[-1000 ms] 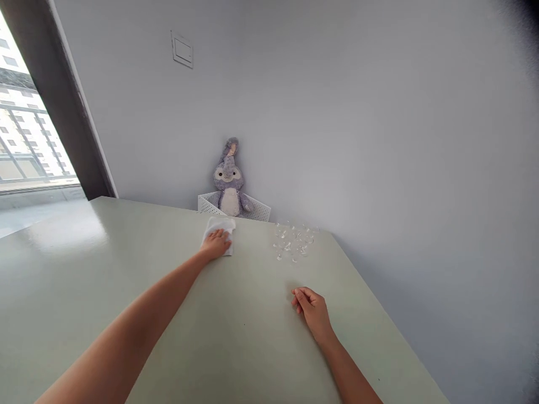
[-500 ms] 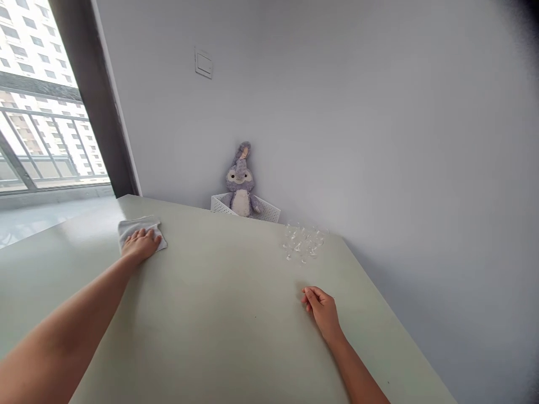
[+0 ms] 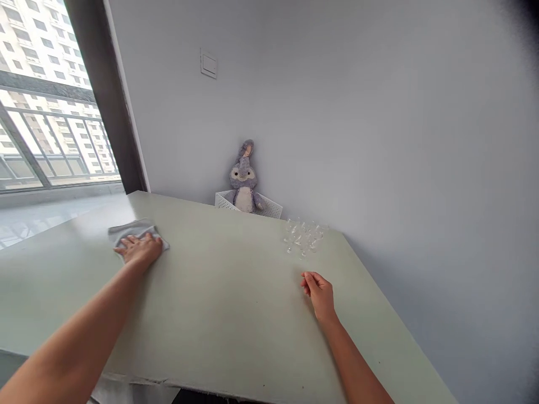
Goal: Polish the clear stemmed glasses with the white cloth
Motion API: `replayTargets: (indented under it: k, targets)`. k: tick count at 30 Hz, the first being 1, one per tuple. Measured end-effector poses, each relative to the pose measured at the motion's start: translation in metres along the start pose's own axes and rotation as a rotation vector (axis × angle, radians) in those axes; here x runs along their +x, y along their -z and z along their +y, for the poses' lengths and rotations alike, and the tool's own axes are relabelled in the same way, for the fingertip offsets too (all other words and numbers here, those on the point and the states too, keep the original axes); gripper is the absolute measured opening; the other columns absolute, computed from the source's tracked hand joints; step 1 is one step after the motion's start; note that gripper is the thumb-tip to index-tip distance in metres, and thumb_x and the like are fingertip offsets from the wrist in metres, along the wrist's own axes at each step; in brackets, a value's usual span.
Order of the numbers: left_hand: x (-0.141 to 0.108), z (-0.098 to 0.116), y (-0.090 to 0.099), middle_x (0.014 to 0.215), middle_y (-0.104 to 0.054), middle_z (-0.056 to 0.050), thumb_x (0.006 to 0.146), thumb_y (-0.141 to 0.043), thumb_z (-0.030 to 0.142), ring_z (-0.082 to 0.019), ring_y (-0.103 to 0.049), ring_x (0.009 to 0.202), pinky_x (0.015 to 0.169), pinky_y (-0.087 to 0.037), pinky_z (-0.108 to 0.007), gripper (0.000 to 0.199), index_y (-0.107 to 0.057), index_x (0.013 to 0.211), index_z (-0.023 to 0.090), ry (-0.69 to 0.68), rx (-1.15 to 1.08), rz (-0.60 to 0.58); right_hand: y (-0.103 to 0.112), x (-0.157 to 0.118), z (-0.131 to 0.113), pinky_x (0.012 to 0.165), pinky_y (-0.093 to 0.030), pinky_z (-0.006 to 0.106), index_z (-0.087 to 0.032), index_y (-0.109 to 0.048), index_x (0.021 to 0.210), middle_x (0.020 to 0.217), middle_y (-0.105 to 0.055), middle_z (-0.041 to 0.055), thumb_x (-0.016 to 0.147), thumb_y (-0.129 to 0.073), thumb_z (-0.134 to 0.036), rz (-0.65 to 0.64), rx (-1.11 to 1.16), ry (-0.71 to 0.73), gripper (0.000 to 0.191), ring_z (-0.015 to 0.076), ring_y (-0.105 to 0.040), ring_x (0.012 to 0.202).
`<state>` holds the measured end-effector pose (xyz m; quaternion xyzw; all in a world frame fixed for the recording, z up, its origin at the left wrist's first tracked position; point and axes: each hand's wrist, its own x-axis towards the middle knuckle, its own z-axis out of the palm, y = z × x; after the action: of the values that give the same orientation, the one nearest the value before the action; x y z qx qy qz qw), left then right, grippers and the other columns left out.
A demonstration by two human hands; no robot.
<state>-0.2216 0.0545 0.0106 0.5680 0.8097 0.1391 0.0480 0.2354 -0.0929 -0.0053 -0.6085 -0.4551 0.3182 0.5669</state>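
My left hand [image 3: 141,249] lies flat with its fingers spread on a light grey cloth [image 3: 132,227], pressing it to the table at the left. The cloth is creased and juts out beyond the fingertips. My right hand [image 3: 318,289] rests on the right part of the table, its fingers curled together with nothing visible in them. Just beyond it stands a cluster of several small clear glass-like pieces [image 3: 303,235], too fine to make out singly; the hand is apart from them.
The pale green table [image 3: 219,292] ends at a wall on the right. Behind its far edge, a grey plush toy [image 3: 244,185] sits in a white perforated basket [image 3: 272,209]. A light switch [image 3: 209,64] is on the wall. A window [image 3: 50,112] is at the left.
My left hand has slid slightly with the cloth, which is more bunched, and its fingers are spread wider. My right hand keeps its curled pose. The view has tilted, showing the table's near edge.
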Motion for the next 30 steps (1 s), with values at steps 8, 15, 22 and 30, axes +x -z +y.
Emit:
replayTargets:
  k: [8, 15, 22, 30]
  targets:
    - [-0.098, 0.073, -0.055, 0.140, -0.026, -0.020, 0.084, -0.036, 0.042, -0.037, -0.015, 0.130, 0.097, -0.009, -0.058, 0.050, -0.040, 0.128, 0.019, -0.411, 0.068, -0.045, 0.002, -0.014, -0.031, 0.047, -0.037, 0.023, -0.015, -0.062, 0.075, 0.060, -0.057, 0.0019, 0.073, -0.054, -0.052, -0.100, 0.026, 0.014, 0.038, 0.0102, -0.045, 0.048]
    - [-0.228, 0.135, -0.067, 0.135, -0.039, -0.008, 0.073, -0.057, 0.034, -0.029, -0.022, 0.129, 0.107, -0.005, -0.043, 0.042, -0.055, 0.114, 0.027, -0.865, -0.794, -0.383, -0.020, -0.053, -0.055, 0.046, -0.045, 0.025, -0.015, -0.061, 0.089, 0.076, -0.062, 0.0060, 0.079, -0.044, -0.045, -0.315, -0.069, 0.053, 0.036, 0.0136, -0.055, 0.054]
    - [-0.247, 0.175, -0.064, 0.104, -0.053, -0.005, 0.071, -0.047, 0.014, -0.021, -0.048, 0.102, 0.091, -0.036, -0.036, 0.025, -0.058, 0.089, 0.027, -0.428, -1.206, -0.319, -0.048, -0.059, -0.020, 0.086, -0.040, 0.039, -0.007, -0.044, 0.123, 0.113, -0.053, 0.0165, 0.084, -0.039, -0.026, -0.312, -0.887, 0.283, 0.044, 0.0272, -0.047, 0.106]
    - [-0.216, 0.180, -0.045, 0.102, -0.052, -0.005, 0.069, -0.051, 0.018, -0.022, -0.050, 0.099, 0.082, -0.039, -0.034, 0.018, -0.057, 0.085, 0.025, -0.221, -1.147, -0.347, 0.008, 0.002, 0.010, 0.080, -0.038, 0.035, -0.014, -0.056, 0.107, 0.111, -0.052, 0.0144, 0.087, -0.036, -0.042, -0.197, -1.290, 0.173, 0.041, 0.0276, -0.041, 0.104]
